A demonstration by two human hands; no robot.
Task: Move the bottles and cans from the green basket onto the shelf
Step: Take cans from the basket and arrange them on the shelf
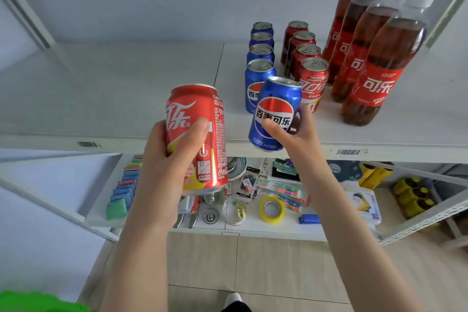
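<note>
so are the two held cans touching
Apart. The head view shows a strip of shelf between the red can in the left hand and the blue can in the right hand.

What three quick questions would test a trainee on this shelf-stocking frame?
1. True or false: the left hand is empty.
2. How many blue Pepsi cans stand on the shelf? A two, B four, C six.
3. Fill in: the right hand holds a ___ can.

Key
1. False: it grips a red Coca-Cola can.
2. B.
3. Pepsi: the held Pepsi can is blue.
</note>
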